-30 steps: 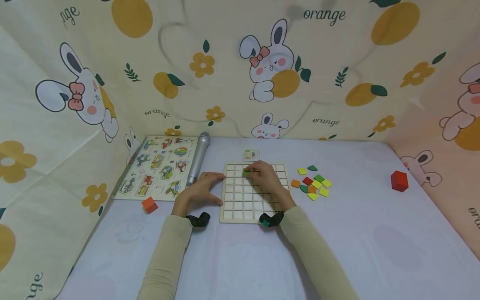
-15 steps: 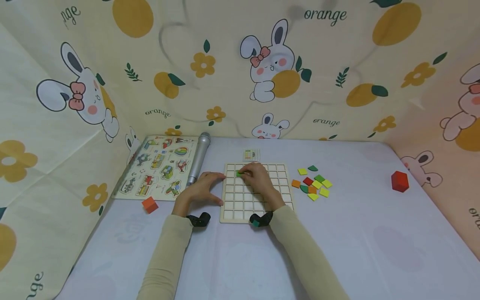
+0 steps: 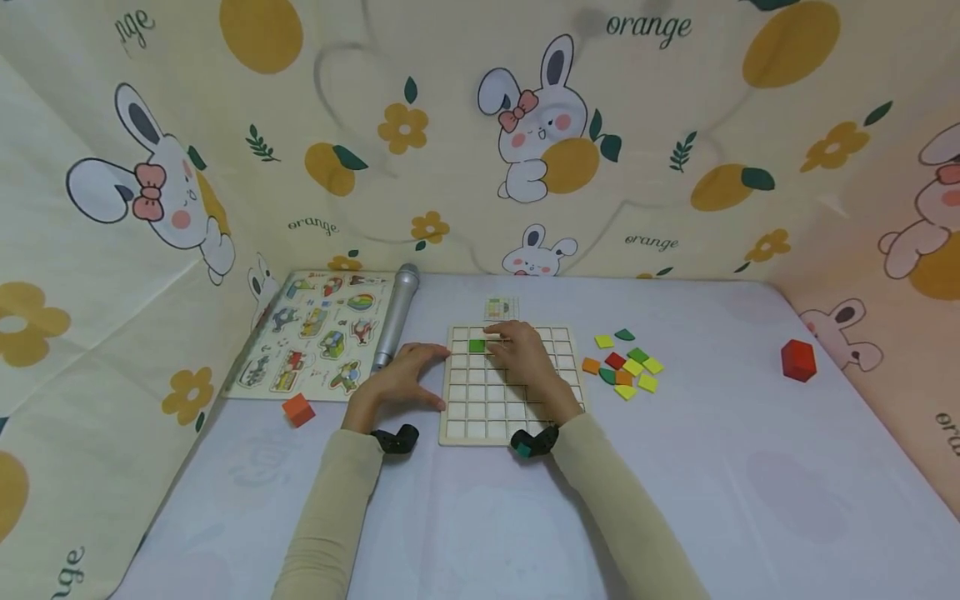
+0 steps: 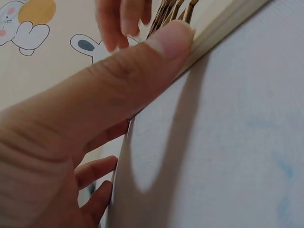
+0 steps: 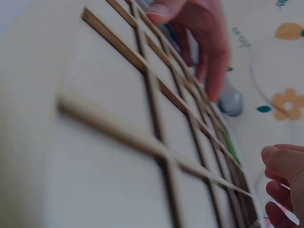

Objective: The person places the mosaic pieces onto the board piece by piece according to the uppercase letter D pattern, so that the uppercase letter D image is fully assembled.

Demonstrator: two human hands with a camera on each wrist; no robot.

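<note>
A pale wooden board (image 3: 456, 437) with a raised grid lies on the table in the head view. One green square tile (image 3: 477, 346) sits in a cell of its second row from the back, near the left side. My left hand (image 3: 401, 377) rests against the board's left edge, thumb and fingers spread apart; the left wrist view shows the thumb (image 4: 168, 40) on that edge. Just right of the green tile, over the board, is my right hand (image 3: 525, 357), its bent fingers apart from the tile and holding nothing. In the right wrist view the tile shows as a thin green strip (image 5: 230, 146).
Several loose tiles (image 3: 632, 368) in yellow, orange, red and green lie right of the board. Behind it is a small printed card (image 3: 501, 308). To the left are a picture puzzle board (image 3: 307, 333), a grey cylinder (image 3: 397, 317) and an orange-red cube (image 3: 298, 410). A red block (image 3: 798, 360) stands far right.
My right hand carried the green tile left along the board, let go of it in a cell, and drew back slightly to the right. The left hand kept its place.
</note>
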